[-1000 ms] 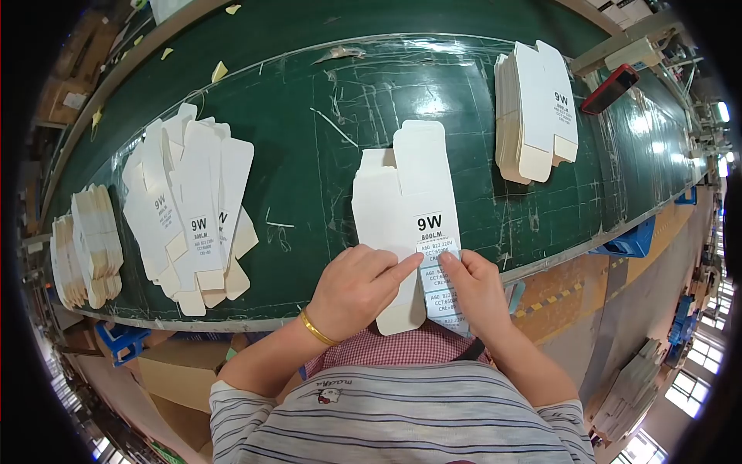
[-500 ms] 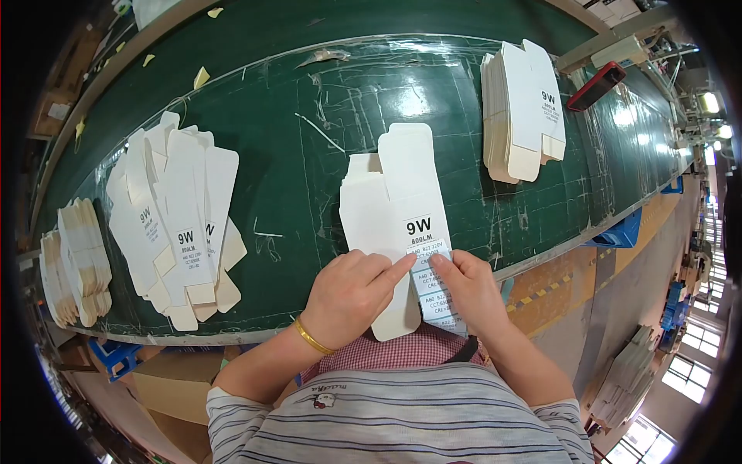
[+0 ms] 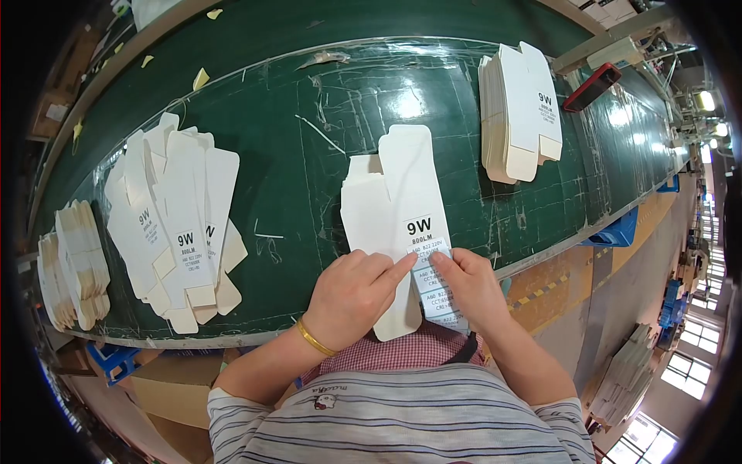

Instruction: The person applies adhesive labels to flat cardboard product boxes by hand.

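Note:
A flat white carton (image 3: 402, 185) marked 9W lies on the green table in front of me, its lower end over the table's front edge. My right hand (image 3: 469, 282) pinches a strip of printed labels (image 3: 440, 300) over the carton's right side. The top label sits just below the 800LM print. From the left, my left hand (image 3: 355, 290) rests on the carton, its index fingertip at the left edge of that top label. Its other fingers are curled, and whether they hold anything is hidden.
Loose flat cartons (image 3: 182, 224) are piled at the left, with bundled cartons (image 3: 83, 263) farther left. A neat carton stack (image 3: 522, 112) stands at the back right, beside a red phone (image 3: 592, 87). Blue bins (image 3: 618, 230) sit below the table's right edge.
Both hands stay in nearly the same place. The lower part of the label strip has shifted very slightly.

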A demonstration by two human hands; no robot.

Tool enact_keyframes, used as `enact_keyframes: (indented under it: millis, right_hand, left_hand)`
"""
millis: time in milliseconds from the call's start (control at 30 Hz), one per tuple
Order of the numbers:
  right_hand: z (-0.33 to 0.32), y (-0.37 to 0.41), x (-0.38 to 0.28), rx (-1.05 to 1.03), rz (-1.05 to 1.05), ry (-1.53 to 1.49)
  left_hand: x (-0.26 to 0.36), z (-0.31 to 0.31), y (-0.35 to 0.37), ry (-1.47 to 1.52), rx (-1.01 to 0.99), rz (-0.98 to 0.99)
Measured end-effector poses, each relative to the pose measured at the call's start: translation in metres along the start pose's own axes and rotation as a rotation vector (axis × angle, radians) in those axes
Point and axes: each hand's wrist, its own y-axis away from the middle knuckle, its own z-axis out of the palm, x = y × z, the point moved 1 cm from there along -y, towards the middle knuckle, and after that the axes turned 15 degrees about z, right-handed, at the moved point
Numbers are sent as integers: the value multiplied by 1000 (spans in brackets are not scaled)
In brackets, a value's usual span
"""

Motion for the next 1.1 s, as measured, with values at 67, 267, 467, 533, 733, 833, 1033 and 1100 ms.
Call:
enact_keyframes:
  millis: [67, 267, 467, 533, 733, 833, 1033, 1100]
  right_hand:
    - [0, -1, 0, -7, 2, -2]
    - [-4, -9, 11, -7, -17, 38]
    - [-5, -11, 11, -20, -9, 30]
    - [-5, -8, 12, -24, -18, 10]
    - [-13, 10, 36, 49, -95, 121]
    - [-19, 18, 70, 7, -150, 169]
    - [-28, 19, 112, -104, -139, 48]
    - [-29, 19, 117, -138, -154, 28]
  left_hand:
    - [1, -1, -1, -4, -8, -5]
    - [1, 0, -2, -20, -43, -10]
    - [2, -2, -9, -63, -145, -3]
    - [4, -3, -13, -93, -182, 3]
    - [3, -3, -14, -143, -208, 54]
    - [6, -3, -17, -188, -228, 64]
    - [20, 7, -28, -316, -288, 26]
    - [25, 10, -26, -353, -241, 67]
